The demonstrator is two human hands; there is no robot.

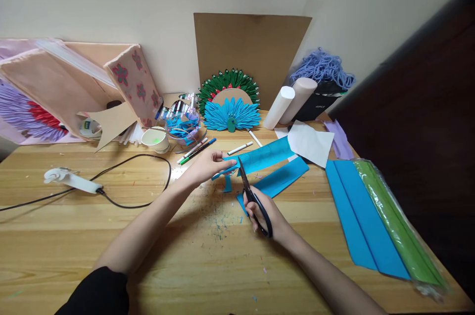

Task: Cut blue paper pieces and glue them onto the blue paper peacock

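My left hand (210, 165) pinches the near end of a long blue crepe paper strip (265, 153) above the table. In my right hand (265, 213) is a pair of black-handled scissors (249, 189), its blades pointing up at the strip beside my left fingertips. Whether the blades are closed on the paper I cannot tell. A second blue strip (284, 178) lies under and beside the scissors. Small blue scraps (227, 185) are scattered below my left hand.
At the back stands a paper peacock (232, 114) before a cardboard sheet (252, 48). A white glue gun (72, 180) with a black cord lies left. Folded blue paper (361, 221) and a wrapped green roll (399, 221) lie right. Markers (196, 151) and a paper cup (155, 140) are behind my left hand.
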